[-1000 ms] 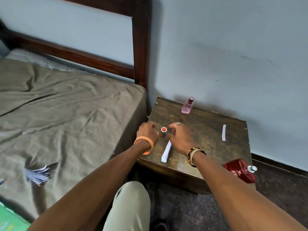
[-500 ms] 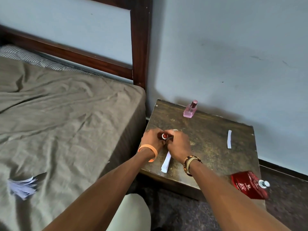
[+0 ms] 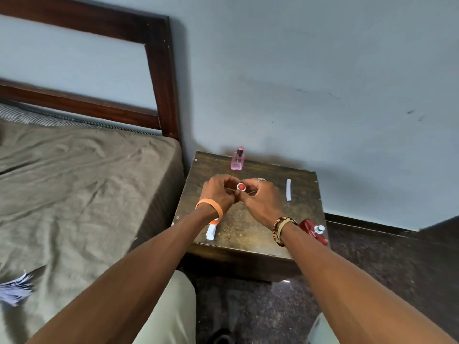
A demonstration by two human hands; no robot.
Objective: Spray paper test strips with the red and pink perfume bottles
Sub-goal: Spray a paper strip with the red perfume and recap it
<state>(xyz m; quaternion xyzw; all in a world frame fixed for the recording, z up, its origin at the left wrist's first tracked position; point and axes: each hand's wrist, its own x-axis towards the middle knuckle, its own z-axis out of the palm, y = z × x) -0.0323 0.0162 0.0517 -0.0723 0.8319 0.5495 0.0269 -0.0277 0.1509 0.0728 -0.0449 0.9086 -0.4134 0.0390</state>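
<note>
My left hand (image 3: 218, 192) and my right hand (image 3: 260, 199) meet over the middle of the dark wooden bedside table (image 3: 248, 234). Their fingertips pinch a small round red cap (image 3: 241, 186) between them. The pink perfume bottle (image 3: 237, 158) stands upright at the table's back edge, just beyond my hands. The red perfume bottle (image 3: 313, 230) lies on its side at the front right corner, its silver nozzle bare, partly behind my right wrist. One white paper strip (image 3: 288, 189) lies to the right of my hands. Another strip (image 3: 211, 230) pokes out under my left wrist.
A bed (image 3: 74, 194) with a brown sheet and dark wooden headboard (image 3: 159, 70) touches the table's left side. A bunch of paper strips (image 3: 15, 289) lies on the bed at the lower left. The wall is right behind the table. My knee (image 3: 169, 314) is below.
Both hands have closed in on the red cap, which stood free between them a second ago. They now sit farther back on the table, past the near strip.
</note>
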